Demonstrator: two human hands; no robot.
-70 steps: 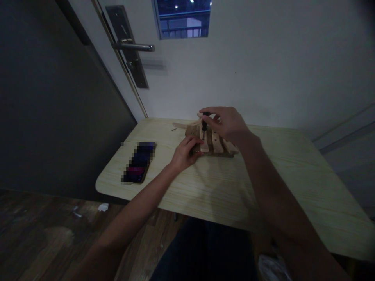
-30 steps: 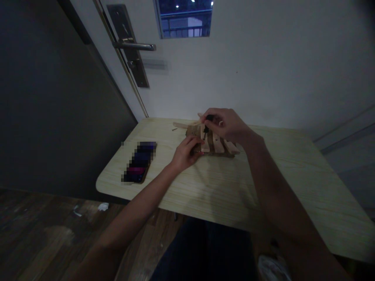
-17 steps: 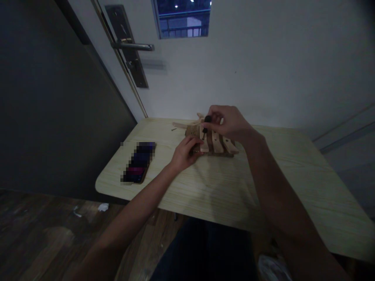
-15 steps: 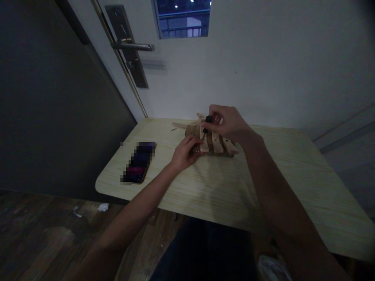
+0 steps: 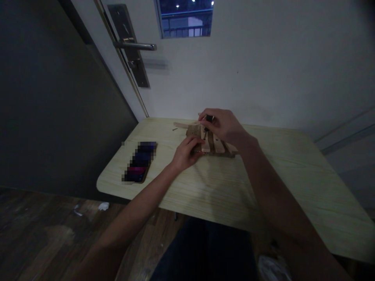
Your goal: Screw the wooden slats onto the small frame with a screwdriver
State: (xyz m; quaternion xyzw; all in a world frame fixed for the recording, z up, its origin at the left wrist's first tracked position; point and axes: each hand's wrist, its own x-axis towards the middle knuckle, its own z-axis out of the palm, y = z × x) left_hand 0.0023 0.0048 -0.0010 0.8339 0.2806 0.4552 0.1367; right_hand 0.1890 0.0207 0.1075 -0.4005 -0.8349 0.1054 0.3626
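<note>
A small slatted wooden piece (image 5: 215, 146) lies on the pale wooden table (image 5: 228, 187) near its far edge. My left hand (image 5: 186, 153) grips the piece's left end, fingers curled around its edge. My right hand (image 5: 223, 125) is closed around the black handle of a small screwdriver (image 5: 207, 121), which stands upright with its tip down on one of the slats. A loose wooden strip (image 5: 183, 125) lies just behind the piece.
A phone (image 5: 140, 162) lies on the table's left part. A tiny dark screw (image 5: 174, 129) sits near the far edge. A door with a metal lever handle (image 5: 135, 46) stands to the left, a white wall behind. Dark wooden floor lies below.
My right hand's fingers have shifted around the screwdriver handle, turning it in place. The left hand and the wooden piece have stayed put.
</note>
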